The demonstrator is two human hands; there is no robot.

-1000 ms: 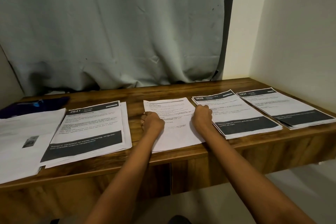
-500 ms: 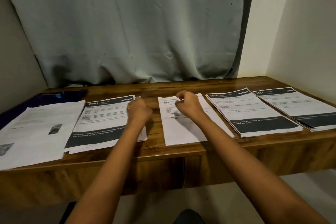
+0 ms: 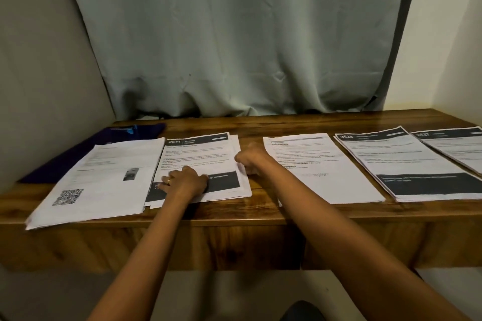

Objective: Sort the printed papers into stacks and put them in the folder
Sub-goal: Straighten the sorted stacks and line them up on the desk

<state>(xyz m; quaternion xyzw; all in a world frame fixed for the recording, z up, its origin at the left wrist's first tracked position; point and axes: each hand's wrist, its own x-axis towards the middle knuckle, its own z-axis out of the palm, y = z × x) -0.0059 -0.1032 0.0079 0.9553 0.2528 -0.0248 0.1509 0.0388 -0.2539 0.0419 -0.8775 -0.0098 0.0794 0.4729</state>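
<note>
At the far left of the frame, a dark purple folder [image 3: 73, 156] lies flat on the wooden desk [image 3: 260, 212], reaching toward the back corner, with a small blue object [image 3: 131, 129] on its far end. The leftmost paper stack [image 3: 104, 185] covers the folder's near right part; its top sheet carries a QR code at the lower left and a small photo, and its near corner hangs slightly past the desk's front edge. Just to its right, and overlapping it a little, lies the stack headed 2641 [image 3: 200, 151], its sheets fanned unevenly along the right side. The left hand [image 3: 185, 182] rests flat on the lower part of this stack, over the dark band, with fingers extended toward the left and a ring on one finger. The right hand [image 3: 251, 160] sits at the same stack's right edge with its fingers curled; whether it pinches any sheets cannot be told. Further right, apart from that hand, lies a plain text stack [image 3: 326, 172], then the stack headed 3638 [image 3: 407, 164], and at the right edge of the frame another dark-headed stack [image 3: 453, 146], cut off by the border. A pale grey-green curtain [image 3: 234, 47] hangs behind the desk.
</note>
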